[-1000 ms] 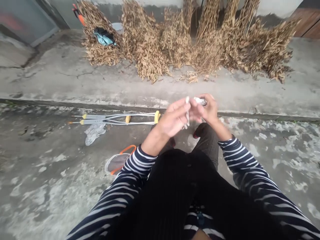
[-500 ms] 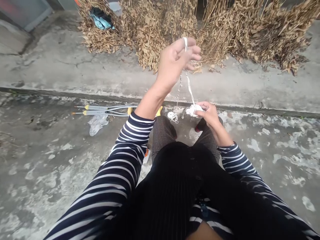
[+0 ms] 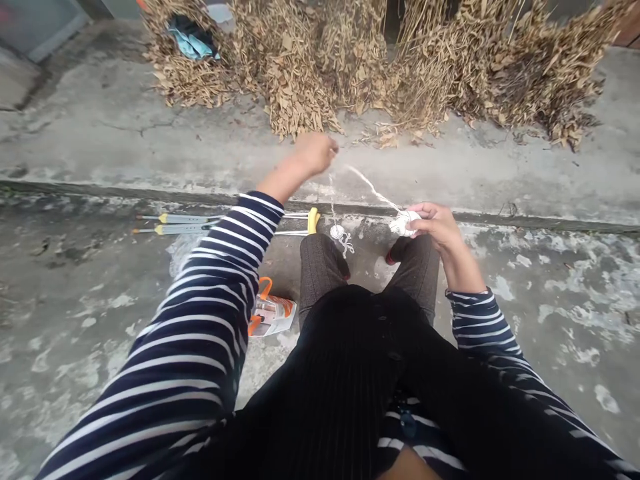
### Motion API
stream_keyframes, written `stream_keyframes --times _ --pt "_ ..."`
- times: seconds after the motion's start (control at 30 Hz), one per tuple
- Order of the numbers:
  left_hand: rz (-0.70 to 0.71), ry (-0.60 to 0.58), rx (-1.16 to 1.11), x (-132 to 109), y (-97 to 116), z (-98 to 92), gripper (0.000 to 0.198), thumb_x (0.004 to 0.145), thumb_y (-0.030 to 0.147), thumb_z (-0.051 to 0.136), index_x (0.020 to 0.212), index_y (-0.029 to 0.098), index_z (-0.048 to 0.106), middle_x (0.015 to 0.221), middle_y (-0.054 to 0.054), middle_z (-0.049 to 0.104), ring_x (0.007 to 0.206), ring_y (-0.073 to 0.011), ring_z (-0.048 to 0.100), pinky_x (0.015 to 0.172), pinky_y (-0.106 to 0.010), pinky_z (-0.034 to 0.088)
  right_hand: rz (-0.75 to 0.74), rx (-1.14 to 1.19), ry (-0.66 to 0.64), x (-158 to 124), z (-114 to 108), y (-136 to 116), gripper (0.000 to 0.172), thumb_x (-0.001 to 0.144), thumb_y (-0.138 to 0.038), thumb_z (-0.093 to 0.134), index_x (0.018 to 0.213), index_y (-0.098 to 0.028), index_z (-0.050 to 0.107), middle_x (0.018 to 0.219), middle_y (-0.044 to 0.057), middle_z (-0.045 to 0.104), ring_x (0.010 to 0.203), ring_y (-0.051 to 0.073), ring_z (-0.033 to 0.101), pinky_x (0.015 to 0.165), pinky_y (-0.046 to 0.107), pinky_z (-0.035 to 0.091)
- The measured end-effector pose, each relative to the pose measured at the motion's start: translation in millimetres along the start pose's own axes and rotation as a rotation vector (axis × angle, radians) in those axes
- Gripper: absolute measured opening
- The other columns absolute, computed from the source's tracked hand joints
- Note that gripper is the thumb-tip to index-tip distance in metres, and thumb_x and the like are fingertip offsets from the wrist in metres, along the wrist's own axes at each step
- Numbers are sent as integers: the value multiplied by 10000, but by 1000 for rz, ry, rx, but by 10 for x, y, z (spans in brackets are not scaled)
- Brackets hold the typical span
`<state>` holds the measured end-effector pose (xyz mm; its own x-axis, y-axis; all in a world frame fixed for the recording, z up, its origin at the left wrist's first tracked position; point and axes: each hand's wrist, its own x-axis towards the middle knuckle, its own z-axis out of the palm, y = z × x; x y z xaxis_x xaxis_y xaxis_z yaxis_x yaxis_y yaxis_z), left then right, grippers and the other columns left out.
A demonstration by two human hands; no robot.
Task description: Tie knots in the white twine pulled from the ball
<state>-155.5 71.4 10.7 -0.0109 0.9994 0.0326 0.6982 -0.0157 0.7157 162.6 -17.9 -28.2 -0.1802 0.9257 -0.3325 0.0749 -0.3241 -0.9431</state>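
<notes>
My right hand [image 3: 436, 225] grips a small bundle of white cord [image 3: 403, 223] in its fingertips, above my right knee. From this bundle a white strand [image 3: 373, 187] rises up and left toward my other hand, and its upper end looks blurred. My left hand [image 3: 316, 153] is closed, higher and further left, with its fingers partly turned from view. A thin length of cord hangs below it, down to a white ball of cord [image 3: 337, 232] on the ground between my feet. Loose loops lie beside that ball.
Crutches [image 3: 185, 219] with yellow parts lie on the concrete at left, near a clear plastic bag [image 3: 181, 253]. An orange-handled bag [image 3: 277, 315] stands by my left leg. Dried plants [image 3: 300, 73] lie along the raised concrete ledge [image 3: 225, 150], with a blue-and-black cloth [image 3: 193, 41] on them.
My left hand has moved down and left, and its fingers have closed. The strand to the bundle now slants left. My right hand has shifted slightly right, still holding the bundle.
</notes>
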Motion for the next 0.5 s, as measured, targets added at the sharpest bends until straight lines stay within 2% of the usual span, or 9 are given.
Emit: stream_keyframes --times 0.07,0.13,0.2,0.27,0.37,0.43,0.5 --pt "64 -60 -152 -160 20 405 92 795 117 736 857 173 775 1032 -106 771 1112 -283 666 1065 -548 517 29 17 0 -32 15 -42 437 382 -163 877 799 -166 747 678 10 730 526 129 623 456 234 525" --pt "111 -219 -390 -421 131 746 201 840 139 700 1016 171 790 1175 -134 760 1055 -248 693 969 -476 578 50 29 9 -52 36 -61 430 373 -157 880 783 -163 750 676 8 730 529 133 639 449 230 534" --pt "123 -396 -604 -697 267 968 289 857 175 699 1136 174 777 1212 -145 753 1007 -231 716 883 -429 609 60 44 10 -61 45 -67 410 370 -157 877 763 -160 757 694 10 736 540 136 651 442 225 539" --pt "129 -487 -747 -908 362 1084 324 846 188 720 1167 167 768 1207 -140 757 1020 -224 728 899 -414 610 68 51 7 -66 39 -68 394 372 -162 878 749 -158 763 702 14 738 550 138 657 433 221 535" --pt "126 -439 -840 -1059 370 1175 316 809 163 750 1123 141 770 1171 -129 765 1074 -214 729 986 -395 584 85 45 -2 -75 22 -74 379 373 -167 885 731 -157 762 682 18 731 537 138 646 422 221 523" --pt "97 -422 -853 -1095 315 1234 345 806 158 739 1149 135 756 1120 -121 772 1004 -200 739 920 -366 601 88 48 -7 -85 19 -86 374 378 -167 887 729 -153 760 681 23 731 536 139 644 422 221 518" --pt "66 -430 -824 -1123 260 1281 377 834 168 704 1209 136 729 1025 -100 775 855 -173 734 789 -325 605 84 57 -8 -93 21 -104 373 385 -171 884 737 -150 763 690 28 736 545 141 651 417 215 511"
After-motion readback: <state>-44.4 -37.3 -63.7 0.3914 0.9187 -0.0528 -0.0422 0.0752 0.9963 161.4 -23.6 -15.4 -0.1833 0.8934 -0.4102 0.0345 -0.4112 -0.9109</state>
